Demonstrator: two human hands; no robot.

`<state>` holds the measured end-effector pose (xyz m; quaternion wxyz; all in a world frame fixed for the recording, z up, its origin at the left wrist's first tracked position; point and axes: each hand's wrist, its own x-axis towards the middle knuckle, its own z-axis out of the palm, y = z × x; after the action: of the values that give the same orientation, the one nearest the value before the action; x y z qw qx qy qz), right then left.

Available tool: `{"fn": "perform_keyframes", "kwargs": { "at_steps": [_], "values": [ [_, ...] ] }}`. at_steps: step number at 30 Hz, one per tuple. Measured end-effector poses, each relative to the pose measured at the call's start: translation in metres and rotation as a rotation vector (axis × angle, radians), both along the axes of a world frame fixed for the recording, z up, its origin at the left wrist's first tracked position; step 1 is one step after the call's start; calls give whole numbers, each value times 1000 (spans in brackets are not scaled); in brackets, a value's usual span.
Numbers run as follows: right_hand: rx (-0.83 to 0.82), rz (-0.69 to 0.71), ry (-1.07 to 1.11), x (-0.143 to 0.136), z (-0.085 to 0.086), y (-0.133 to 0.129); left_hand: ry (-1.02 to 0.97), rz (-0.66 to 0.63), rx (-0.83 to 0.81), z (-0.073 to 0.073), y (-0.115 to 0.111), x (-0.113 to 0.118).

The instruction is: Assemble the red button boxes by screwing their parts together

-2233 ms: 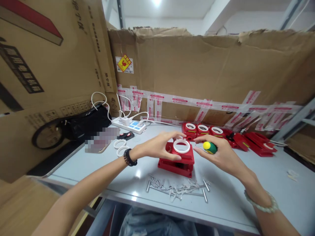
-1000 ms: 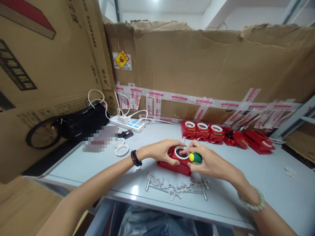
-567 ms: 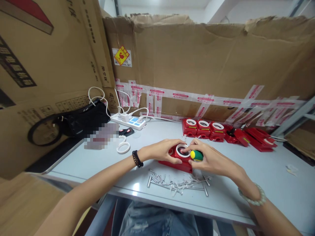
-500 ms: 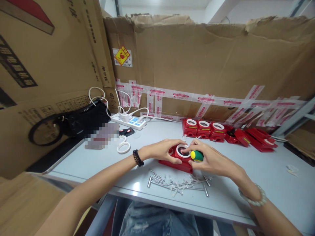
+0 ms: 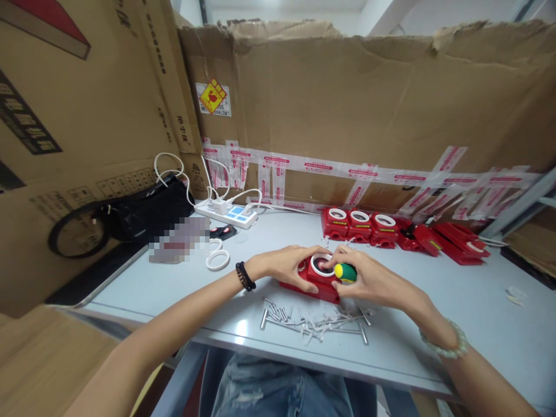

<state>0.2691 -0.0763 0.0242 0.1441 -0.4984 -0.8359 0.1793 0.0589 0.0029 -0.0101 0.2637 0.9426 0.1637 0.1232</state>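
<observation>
A red box-like housing (image 5: 321, 286) rests on the table in front of me, a white ring (image 5: 313, 269) on its top around a dark disc. My left hand (image 5: 289, 266) is closed around the housing's left side, thumb at the front and fingers behind. In my right hand (image 5: 369, 279) is a screwdriver with a green and yellow handle (image 5: 346, 272); its shaft is hidden. The right index finger presses on the disc inside the ring, and the other fingertips are at the housing's right side.
Loose screws (image 5: 278, 313), T-handled metal rods (image 5: 363, 333) and plastic scraps lie near the front edge. Several red housings (image 5: 383, 234) stand at the back right. White rings (image 5: 218, 260), a power strip (image 5: 234, 215) and a black bag (image 5: 152, 208) are leftward. Cardboard (image 5: 347, 98) walls the back.
The camera view has shifted slightly. Both hands keep their hold on the housing and the screwdriver, with hardly any movement, and the finger stays on the disc.
</observation>
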Motion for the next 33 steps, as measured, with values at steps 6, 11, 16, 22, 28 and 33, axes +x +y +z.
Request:
{"fn": "perform_keyframes", "kwargs": {
  "at_steps": [6,11,16,22,28,33],
  "values": [
    [3,21,-6,-2,1,0,77,51,10,2,1,2],
    [8,18,-11,-1,-1,2,95,106,45,0,1,3],
    [108,25,62,-2,5,1,61,121,-3,-3,-2,-1],
    [617,-348,514,-1,34,-21,-3,114,-61,-1,-7,-13],
    [295,-333,902,-10,25,-29,-36,105,-82,-1,-9,-14],
    [56,-277,837,-41,-1,-28,-49,114,-76,0,-10,-14]
  ]
}}
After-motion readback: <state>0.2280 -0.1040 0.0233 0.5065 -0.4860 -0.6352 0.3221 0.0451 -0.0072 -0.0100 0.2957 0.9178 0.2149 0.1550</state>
